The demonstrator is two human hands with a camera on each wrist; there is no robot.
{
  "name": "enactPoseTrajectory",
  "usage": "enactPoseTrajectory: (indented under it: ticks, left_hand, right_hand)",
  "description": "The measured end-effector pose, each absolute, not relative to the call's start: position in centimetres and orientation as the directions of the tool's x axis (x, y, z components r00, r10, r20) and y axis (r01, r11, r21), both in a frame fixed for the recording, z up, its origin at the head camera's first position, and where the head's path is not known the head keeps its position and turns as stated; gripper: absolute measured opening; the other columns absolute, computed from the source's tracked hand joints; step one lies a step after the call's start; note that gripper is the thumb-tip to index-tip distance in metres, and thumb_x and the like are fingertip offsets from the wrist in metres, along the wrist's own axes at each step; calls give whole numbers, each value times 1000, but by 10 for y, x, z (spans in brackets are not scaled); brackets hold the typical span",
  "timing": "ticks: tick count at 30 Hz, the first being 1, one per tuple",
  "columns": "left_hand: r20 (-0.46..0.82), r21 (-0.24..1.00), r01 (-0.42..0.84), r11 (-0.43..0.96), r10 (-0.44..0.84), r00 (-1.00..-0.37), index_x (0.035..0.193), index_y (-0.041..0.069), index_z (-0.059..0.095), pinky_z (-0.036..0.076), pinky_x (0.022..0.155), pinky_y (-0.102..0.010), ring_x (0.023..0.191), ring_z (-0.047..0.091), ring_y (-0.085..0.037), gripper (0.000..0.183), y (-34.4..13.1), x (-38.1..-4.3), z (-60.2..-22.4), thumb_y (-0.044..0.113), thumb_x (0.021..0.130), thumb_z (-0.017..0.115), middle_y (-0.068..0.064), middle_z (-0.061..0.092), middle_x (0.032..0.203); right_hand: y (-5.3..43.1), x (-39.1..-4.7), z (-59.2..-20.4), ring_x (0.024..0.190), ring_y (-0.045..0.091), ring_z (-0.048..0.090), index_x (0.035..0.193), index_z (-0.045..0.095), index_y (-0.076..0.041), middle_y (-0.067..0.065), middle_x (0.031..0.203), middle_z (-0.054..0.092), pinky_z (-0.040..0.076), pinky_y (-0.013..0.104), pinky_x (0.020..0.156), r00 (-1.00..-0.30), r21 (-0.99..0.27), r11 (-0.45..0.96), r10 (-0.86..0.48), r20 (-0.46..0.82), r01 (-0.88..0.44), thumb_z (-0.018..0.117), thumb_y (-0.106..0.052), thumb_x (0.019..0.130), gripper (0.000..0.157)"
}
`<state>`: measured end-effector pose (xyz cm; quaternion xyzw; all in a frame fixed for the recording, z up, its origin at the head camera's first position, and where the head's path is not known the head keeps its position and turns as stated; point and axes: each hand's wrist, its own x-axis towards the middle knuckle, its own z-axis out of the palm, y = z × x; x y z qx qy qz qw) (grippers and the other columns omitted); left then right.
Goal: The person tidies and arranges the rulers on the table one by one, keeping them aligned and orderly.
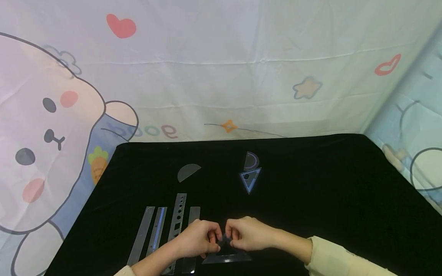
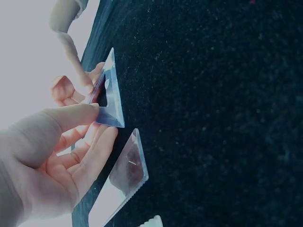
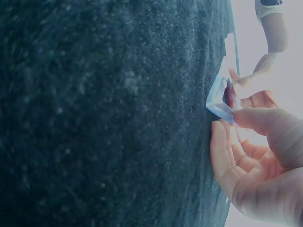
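Note:
A clear plastic set square with a cut-out middle is near the front of the black cloth, its long side toward me. My left hand pinches its left sloping side between thumb and fingers. Opposite, my right hand pinches the right side. In the left wrist view the thumb lies over the set square with fingers beneath its edge. The right wrist view has thumb and fingertips at one corner of the set square. Just left of it lies a clear ruler, partly hidden by my left hand.
Farther left lie a stencil ruler with holes, a blue-striped ruler and a plain clear ruler. Toward the back are a semicircular protractor, a smaller protractor and a small set square. A printed curtain hangs behind the table.

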<state>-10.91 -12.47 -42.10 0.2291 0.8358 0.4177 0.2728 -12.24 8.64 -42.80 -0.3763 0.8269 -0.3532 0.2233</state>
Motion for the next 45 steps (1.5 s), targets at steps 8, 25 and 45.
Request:
enactPoseTrajectory:
  ticks: [8, 25, 45]
  left_hand:
    - [-255, 801, 191, 568, 612, -749, 83, 12, 61, 50, 42, -19, 45, 53, -6, 16, -124, -106, -421, 5, 73, 72, 4, 54, 61]
    - [-297, 750, 223, 622, 619, -727, 84, 13, 59, 47, 40, -17, 42, 51, -5, 20, -123, -107, -420, 5, 72, 72, 6, 53, 57]
    - [-278, 688, 299, 662, 621, -733, 85, 15, 59, 44, 42, -17, 43, 49, -2, 22, -120, -105, -419, 6, 70, 74, 9, 52, 57]
  right_hand:
    - [86, -119, -429, 52, -4, 47, 89, 54, -15, -14, 63, 50, 44, 13, 48, -608, -741, 473, -786, -111, -477, 64, -9, 81, 15]
    - [84, -118, -430, 50, -5, 45, 83, 54, -15, -15, 61, 48, 42, 12, 46, -599, -691, 500, -792, -121, -522, 66, -9, 78, 13]
    - [82, -118, -429, 50, -6, 42, 77, 55, -15, -15, 60, 46, 40, 10, 44, -585, -622, 508, -805, -98, -596, 67, -13, 78, 12]
